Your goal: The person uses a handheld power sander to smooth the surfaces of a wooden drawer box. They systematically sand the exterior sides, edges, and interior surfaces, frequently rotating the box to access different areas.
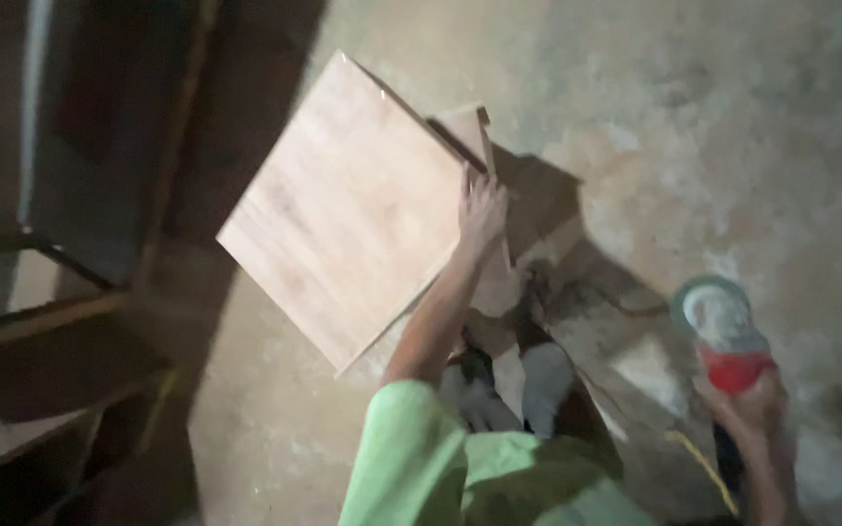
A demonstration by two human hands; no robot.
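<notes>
My left hand [481,210] grips the right edge of a square, light wooden board [348,209] and holds it tilted above the concrete floor. A smaller piece of board [470,131] shows behind its upper right corner. My right hand [754,407] holds a red angle grinder [728,336] with a round, dusty guard, low at the right. My green sleeve [411,458] fills the bottom middle. My feet [509,380] stand below the board.
Dark wooden frames and shelves [70,292] fill the left side. The floor [713,136] is dusty concrete, with debris and a cable [606,297] near my feet. A yellow cord [704,468] runs at the bottom right.
</notes>
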